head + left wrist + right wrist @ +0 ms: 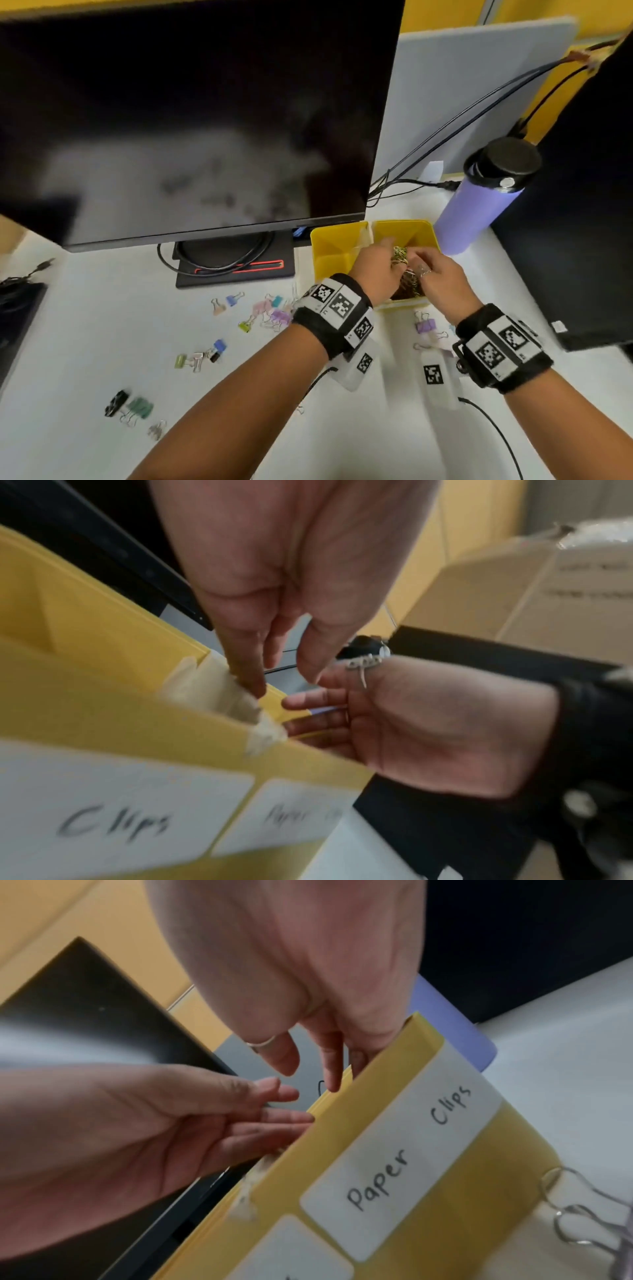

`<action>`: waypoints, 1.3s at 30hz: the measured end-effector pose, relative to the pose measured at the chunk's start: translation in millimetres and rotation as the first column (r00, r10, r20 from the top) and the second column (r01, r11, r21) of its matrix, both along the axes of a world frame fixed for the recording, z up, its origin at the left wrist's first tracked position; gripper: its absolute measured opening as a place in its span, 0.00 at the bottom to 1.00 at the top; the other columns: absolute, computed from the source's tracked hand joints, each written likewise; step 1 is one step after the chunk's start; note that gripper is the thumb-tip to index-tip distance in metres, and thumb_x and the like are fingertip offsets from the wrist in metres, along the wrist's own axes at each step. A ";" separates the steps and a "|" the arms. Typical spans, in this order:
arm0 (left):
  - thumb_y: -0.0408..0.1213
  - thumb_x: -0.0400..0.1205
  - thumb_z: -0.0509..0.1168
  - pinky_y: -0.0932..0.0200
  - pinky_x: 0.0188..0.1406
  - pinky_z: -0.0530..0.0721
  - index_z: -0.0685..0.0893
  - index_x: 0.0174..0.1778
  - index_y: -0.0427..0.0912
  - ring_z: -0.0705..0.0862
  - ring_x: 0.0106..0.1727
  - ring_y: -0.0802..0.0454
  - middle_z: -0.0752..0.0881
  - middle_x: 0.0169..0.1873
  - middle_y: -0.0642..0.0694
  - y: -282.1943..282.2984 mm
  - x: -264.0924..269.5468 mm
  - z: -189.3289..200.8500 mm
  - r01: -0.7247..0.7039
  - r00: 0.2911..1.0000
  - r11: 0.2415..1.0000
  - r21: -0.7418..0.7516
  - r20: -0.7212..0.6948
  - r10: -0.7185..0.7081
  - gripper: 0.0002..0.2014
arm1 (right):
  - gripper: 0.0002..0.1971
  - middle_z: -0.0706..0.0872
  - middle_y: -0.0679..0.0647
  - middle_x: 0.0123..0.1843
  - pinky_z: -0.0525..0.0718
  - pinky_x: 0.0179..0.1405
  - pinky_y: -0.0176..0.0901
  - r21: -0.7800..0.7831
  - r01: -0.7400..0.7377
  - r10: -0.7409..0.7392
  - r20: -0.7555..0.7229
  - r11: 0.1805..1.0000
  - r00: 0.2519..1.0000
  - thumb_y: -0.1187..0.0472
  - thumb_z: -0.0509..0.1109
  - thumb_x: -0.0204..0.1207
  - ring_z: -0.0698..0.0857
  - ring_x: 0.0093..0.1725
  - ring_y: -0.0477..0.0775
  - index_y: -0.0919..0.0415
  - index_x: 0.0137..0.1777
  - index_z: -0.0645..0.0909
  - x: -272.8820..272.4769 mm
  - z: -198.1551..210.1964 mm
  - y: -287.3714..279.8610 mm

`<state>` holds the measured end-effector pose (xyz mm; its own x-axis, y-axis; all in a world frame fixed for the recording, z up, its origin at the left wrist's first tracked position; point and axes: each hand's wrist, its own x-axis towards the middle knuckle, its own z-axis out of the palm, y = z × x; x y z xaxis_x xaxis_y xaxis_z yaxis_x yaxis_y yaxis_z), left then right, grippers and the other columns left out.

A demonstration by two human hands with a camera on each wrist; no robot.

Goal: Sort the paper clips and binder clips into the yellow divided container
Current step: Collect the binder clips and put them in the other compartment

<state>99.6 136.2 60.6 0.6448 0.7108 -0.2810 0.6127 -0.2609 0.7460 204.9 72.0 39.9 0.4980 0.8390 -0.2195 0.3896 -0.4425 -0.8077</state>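
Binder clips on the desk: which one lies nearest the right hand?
The lilac plastic binder clip lying just in front of the yellow divided container, beside the right hand's wrist. The other coloured clips lie scattered left of the left forearm.

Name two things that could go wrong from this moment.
The paper clips are tangled between the left hand and right hand; some might drop past the taped divider into the other compartment.
The purple bottle stands right beside the yellow container; the right hand might knock it.

White desk point(85, 325), grey partition point(479, 85), yellow wall point(445, 13) behind
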 end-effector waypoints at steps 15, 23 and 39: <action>0.39 0.79 0.66 0.54 0.64 0.76 0.78 0.63 0.35 0.80 0.62 0.42 0.82 0.60 0.36 14.7 -196.8 -46.3 -0.354 0.773 0.907 0.229 -0.475 0.421 0.18 | 0.10 0.82 0.55 0.46 0.77 0.50 0.38 0.161 -0.675 0.620 0.286 0.720 0.730 0.63 0.59 0.77 0.77 0.48 0.49 0.62 0.50 0.81 -118.8 4.6 -20.0; 0.36 0.76 0.70 0.52 0.63 0.78 0.80 0.61 0.35 0.81 0.60 0.40 0.82 0.60 0.35 16.7 -208.6 -72.2 -0.441 0.777 0.889 0.120 -0.444 0.446 0.19 | 0.19 0.83 0.67 0.62 0.83 0.60 0.56 -0.409 -0.834 0.874 0.458 0.370 0.163 0.70 0.66 0.69 0.79 0.65 0.67 0.73 0.61 0.77 -181.8 -69.3 10.2; 0.35 0.76 0.69 0.51 0.56 0.81 0.80 0.61 0.40 0.79 0.60 0.43 0.80 0.59 0.40 -12.7 -239.2 -71.6 -0.352 0.807 0.906 0.236 -0.414 0.421 0.17 | 0.10 0.92 0.42 0.48 0.83 0.44 0.32 -0.346 -0.835 0.828 0.520 0.428 0.209 0.51 0.72 0.60 0.89 0.51 0.47 0.48 0.43 0.87 -127.4 -56.9 -59.6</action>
